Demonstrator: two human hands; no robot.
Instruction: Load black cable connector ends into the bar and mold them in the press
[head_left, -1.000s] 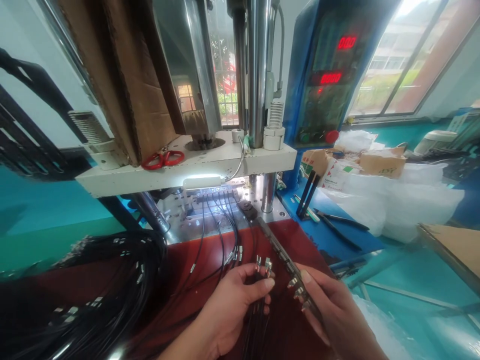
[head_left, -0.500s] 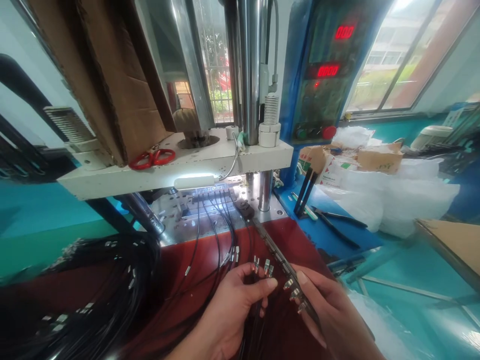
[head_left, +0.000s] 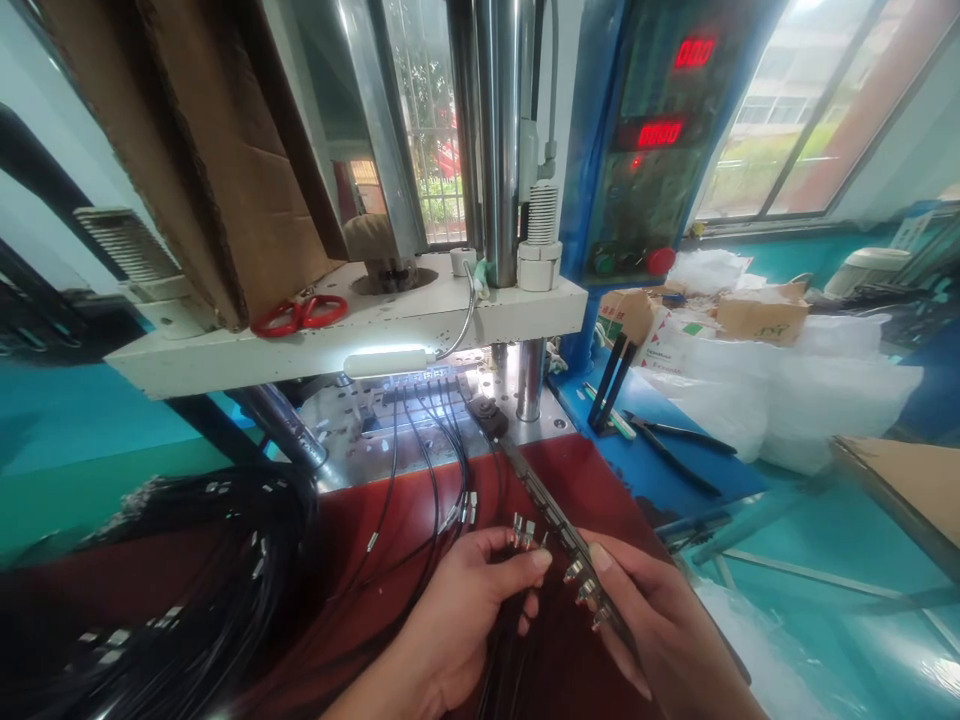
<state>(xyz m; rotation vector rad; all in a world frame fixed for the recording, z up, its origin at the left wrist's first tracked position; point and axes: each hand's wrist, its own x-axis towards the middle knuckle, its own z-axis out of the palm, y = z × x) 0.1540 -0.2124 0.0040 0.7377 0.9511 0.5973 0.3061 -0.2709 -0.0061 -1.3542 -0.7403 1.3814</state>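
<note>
Between thumb and fingers, my left hand (head_left: 469, 610) pinches several black cables whose metal terminals (head_left: 525, 530) stick up past the fingertips. My right hand (head_left: 660, 615) is closed around the near end of a long dark metal bar (head_left: 551, 515). Several metal terminals (head_left: 585, 592) sit along the bar's left side beside my right thumb. The bar's far end meets a dark block (head_left: 489, 415) on the press bed. Other black cables (head_left: 431, 450) run from the lit mould (head_left: 420, 392) down over the red-brown work surface (head_left: 592, 470).
A thick bundle of black cables (head_left: 247, 560) lies at the left. Red-handled scissors (head_left: 300, 315) rest on the white press plate (head_left: 450, 320) beside a cardboard box (head_left: 232, 150). Black-handled pliers (head_left: 675, 440) lie on the blue surface at right, near white plastic bags (head_left: 810, 390).
The terminals in my left hand have turned and shifted slightly left, with one now apart near the thumb tip. My right hand keeps its hold on the bar.
</note>
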